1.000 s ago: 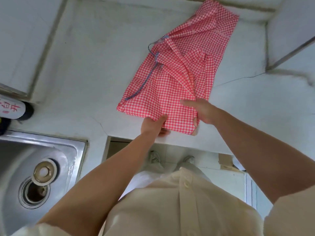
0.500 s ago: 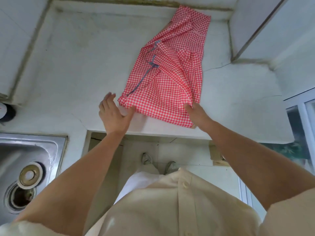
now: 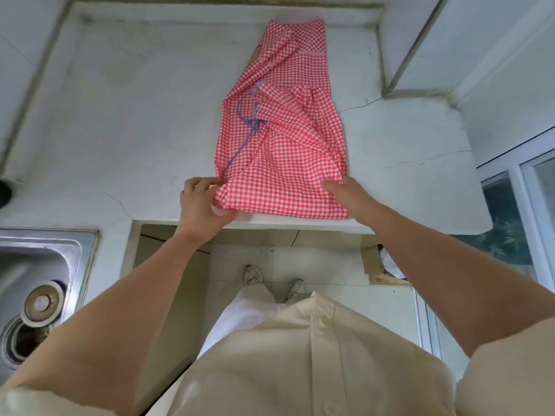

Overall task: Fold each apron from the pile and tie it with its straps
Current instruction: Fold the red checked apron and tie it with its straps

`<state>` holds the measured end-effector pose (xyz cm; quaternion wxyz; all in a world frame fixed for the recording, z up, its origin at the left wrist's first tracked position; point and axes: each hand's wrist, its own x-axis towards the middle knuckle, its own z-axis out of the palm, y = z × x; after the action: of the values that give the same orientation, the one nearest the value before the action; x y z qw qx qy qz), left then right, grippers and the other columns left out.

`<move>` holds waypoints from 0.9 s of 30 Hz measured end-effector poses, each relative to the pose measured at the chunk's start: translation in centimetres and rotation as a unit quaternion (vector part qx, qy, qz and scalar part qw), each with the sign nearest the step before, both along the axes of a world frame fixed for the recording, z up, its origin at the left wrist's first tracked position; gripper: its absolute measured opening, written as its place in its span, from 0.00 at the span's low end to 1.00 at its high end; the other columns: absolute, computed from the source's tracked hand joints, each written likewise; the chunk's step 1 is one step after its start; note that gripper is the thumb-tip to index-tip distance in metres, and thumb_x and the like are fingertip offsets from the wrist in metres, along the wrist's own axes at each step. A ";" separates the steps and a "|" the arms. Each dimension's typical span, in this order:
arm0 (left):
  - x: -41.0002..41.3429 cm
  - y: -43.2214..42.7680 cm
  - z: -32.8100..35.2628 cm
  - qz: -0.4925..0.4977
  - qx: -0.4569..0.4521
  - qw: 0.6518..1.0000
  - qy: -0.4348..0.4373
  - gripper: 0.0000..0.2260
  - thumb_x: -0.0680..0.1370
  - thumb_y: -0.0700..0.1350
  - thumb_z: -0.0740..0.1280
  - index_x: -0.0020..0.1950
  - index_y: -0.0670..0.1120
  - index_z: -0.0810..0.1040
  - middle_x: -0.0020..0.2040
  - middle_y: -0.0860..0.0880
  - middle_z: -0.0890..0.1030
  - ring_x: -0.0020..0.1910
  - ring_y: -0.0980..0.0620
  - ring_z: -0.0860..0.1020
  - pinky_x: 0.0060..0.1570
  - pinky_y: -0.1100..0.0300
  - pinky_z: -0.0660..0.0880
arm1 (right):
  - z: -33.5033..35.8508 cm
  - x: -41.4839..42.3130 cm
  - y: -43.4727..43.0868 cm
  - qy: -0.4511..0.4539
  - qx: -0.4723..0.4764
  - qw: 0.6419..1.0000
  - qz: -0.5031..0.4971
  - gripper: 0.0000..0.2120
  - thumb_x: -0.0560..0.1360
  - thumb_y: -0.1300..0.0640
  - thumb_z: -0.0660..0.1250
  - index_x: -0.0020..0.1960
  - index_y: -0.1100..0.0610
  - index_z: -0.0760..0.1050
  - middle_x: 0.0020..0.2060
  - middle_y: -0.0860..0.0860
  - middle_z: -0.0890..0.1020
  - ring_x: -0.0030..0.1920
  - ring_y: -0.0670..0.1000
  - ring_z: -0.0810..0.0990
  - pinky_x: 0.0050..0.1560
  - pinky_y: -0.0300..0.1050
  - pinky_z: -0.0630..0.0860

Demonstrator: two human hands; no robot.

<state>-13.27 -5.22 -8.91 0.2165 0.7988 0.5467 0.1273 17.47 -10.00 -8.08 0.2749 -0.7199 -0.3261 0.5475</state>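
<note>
The left hand pinches the near-left corner of the apron; the right hand clamps the near-right corner, thumb on top. The apron extends away from both grips across the counter. Left of the grips, the sink holds a metal strainer.

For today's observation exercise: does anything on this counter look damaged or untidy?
Yes. Thin cracks run through the white counter right of the red checked apron. The apron lies in uneven, bunched folds, its blue striped strap loose on top, not tied.
</note>
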 end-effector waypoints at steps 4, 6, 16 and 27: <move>0.2 0.4 -0.1 -0.215 0.070 0.973 0.037 0.17 0.72 0.55 0.64 0.50 0.44 0.81 0.53 0.47 0.83 0.57 0.41 0.77 0.56 0.46 0.71 | -0.3 0.4 -0.1 -0.042 0.009 0.998 0.049 0.19 0.81 0.56 0.61 0.71 0.58 0.68 0.65 0.56 0.76 0.63 0.57 0.76 0.61 0.49 0.72; 0.5 0.1 -0.1 -0.173 0.006 0.985 0.017 0.16 0.74 0.55 0.64 0.48 0.43 0.80 0.47 0.46 0.83 0.47 0.43 0.80 0.52 0.49 0.75 | -0.4 0.6 0.2 -0.071 0.023 0.996 0.045 0.19 0.82 0.54 0.60 0.71 0.58 0.69 0.65 0.57 0.77 0.63 0.58 0.76 0.65 0.53 0.72; 1.7 -0.8 -1.0 0.062 -0.118 0.989 -0.069 0.21 0.83 0.51 0.60 0.72 0.42 0.67 0.56 0.42 0.82 0.52 0.41 0.81 0.52 0.52 0.76 | -1.2 1.5 -1.9 -0.126 0.102 0.982 0.100 0.15 0.79 0.50 0.66 0.60 0.58 0.75 0.54 0.53 0.81 0.53 0.52 0.80 0.55 0.49 0.77; 2.9 -2.7 -1.6 0.196 -0.103 0.974 -0.053 0.15 0.85 0.49 0.53 0.62 0.37 0.68 0.40 0.46 0.76 0.38 0.41 0.76 0.34 0.55 0.67 | -2.7 0.0 -0.3 -0.269 0.124 0.955 0.032 0.14 0.84 0.54 0.54 0.47 0.62 0.71 0.42 0.58 0.79 0.44 0.58 0.77 0.47 0.53 0.74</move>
<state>-10.39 -7.88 -10.54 0.2971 0.6416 0.6904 0.1527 17.44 -10.31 -10.82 0.2470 -0.7898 -0.4760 0.2976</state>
